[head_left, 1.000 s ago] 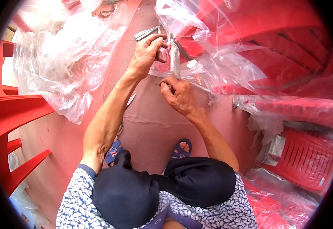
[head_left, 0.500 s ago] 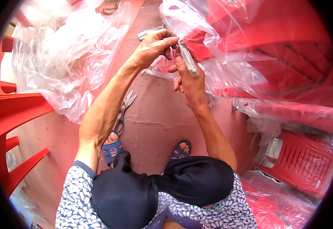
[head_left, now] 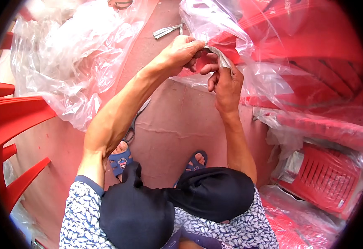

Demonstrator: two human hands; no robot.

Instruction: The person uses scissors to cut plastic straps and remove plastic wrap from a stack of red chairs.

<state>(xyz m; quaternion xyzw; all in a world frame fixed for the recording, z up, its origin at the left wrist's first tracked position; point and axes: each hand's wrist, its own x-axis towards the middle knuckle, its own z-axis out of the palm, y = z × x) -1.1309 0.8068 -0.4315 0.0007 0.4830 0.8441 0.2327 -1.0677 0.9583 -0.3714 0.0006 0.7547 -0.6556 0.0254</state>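
Note:
My left hand (head_left: 182, 52) and my right hand (head_left: 226, 82) meet at the gathered neck of a clear plastic bag (head_left: 248, 62) that wraps red plastic furniture (head_left: 314, 54). Both pinch a twisted grey strip (head_left: 220, 56) at the bunched plastic, the left from above, the right from below with fingers curled around it. A pair of scissors (head_left: 134, 124) lies on the reddish floor (head_left: 177, 128), partly hidden under my left forearm. My feet in blue sandals (head_left: 120, 159) rest on the floor below.
A heap of crumpled clear plastic (head_left: 69, 62) lies at the left beside red chair legs (head_left: 15, 120). More wrapped red chairs (head_left: 327, 178) stand at the right. A grey strip (head_left: 167, 31) lies on the floor farther up.
Both hands have risen toward the bag's neck. The strip that stood upright between them is now twisted around the bunched plastic, and the scissors have come into sight.

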